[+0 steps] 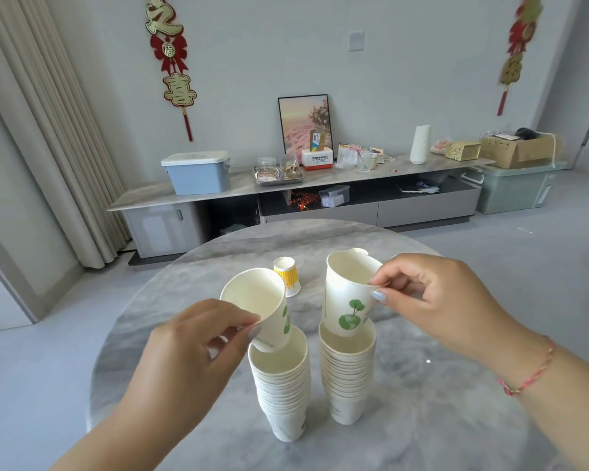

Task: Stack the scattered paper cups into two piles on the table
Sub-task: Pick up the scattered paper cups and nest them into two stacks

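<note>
1. Over the marble table [422,436], each hand pinches a white leaf-printed cup by its rim: left hand [198,338] with left cup [262,307], right hand [436,294] with right cup [347,294].
2. Both cups sit tilted, bases just entering the left pile [281,379] and right pile [347,365].
3. Next, I judge: straighten, seat, release.
4. A yellow cup [287,275] stands inverted behind them.

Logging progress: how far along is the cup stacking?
Nearly done. Two tall piles stand on the table. In hand: left hand and right hand each lower a cup onto a pile. Left: yellow cup, upside down, and one partly hidden behind.
</note>
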